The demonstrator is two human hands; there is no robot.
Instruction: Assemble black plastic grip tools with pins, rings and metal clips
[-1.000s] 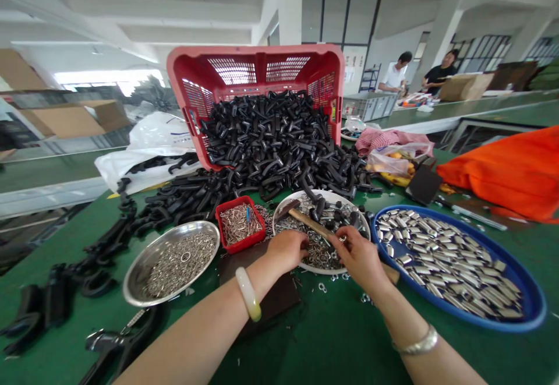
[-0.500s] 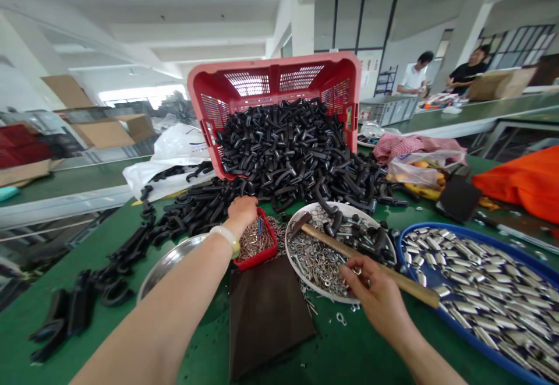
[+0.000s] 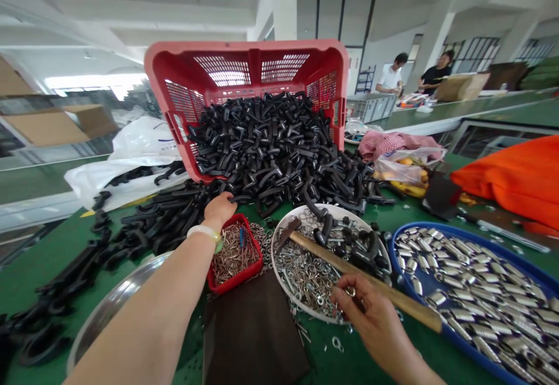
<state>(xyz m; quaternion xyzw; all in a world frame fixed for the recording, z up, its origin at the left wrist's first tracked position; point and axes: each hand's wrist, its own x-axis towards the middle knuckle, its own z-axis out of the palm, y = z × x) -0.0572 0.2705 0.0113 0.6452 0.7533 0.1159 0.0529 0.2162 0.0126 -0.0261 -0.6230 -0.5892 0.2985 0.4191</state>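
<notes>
My left hand (image 3: pixel 220 207) reaches to the near edge of a heap of black curved handle-like parts (image 3: pixel 266 146), its fingers closed against them; what they hold is hidden. Below its wrist is a red tray (image 3: pixel 239 285) of small metal pins, with a blue piece among them. My right hand (image 3: pixel 367 306) is pinched at the near rim of a white round tray (image 3: pixel 301 299) of small metal eye fittings; a small shiny metal ring shows between its fingers. A hammer (image 3: pixel 332 257) with a wooden handle lies across this tray, passing behind the right hand.
A tilted red basket (image 3: pixel 244 47) spills the black parts. At right is a blue tray (image 3: pixel 404 280) of metal springs; at left, a steel dish (image 3: pixel 98 321). A dark flat plate (image 3: pixel 253 338) lies in front. Orange cloth (image 3: pixel 515 175) and bagged fruit stand right. Two people work farther back.
The view has shifted, so the table things sit farther left and the baskets look nearer. My left hand remains at the heap's edge, and my right hand stays pinched by the white tray.
</notes>
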